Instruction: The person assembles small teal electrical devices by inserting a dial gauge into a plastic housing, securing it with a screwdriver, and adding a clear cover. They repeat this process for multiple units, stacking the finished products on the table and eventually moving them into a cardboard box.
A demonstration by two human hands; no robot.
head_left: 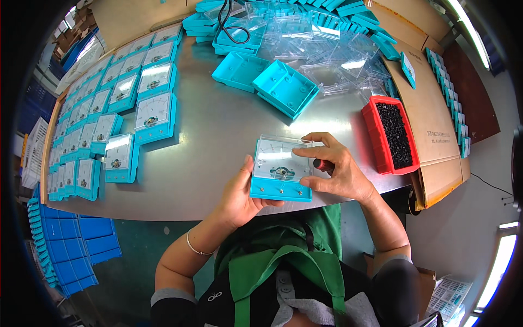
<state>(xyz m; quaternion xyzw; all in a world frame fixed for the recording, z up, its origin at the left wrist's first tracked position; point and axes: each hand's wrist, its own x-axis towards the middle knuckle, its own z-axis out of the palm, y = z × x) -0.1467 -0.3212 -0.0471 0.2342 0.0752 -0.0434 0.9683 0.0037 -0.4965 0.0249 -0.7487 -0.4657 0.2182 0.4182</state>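
Note:
A teal panel meter (281, 168) with a white dial and a clear cover is in front of me, over the table's near edge. Its lower teal strip carries a row of small metal terminals. My left hand (239, 196) holds it, thumb along the left side and fingers underneath. At its right side, the thumb and index finger of my right hand (343, 171) touch the clear cover (286, 140). Tucked in that same hand is a red-and-black tool handle (323, 165); the rest of the tool is hidden.
Rows of similar meters (155, 111) stand on the metal table (212, 136) at left. Teal housings (286, 87) and piled clear covers (327, 49) lie at the far side. A red bin (376, 136) of small black parts sits at right, beside cardboard (427, 114). Blue crates (76, 240) stand lower left.

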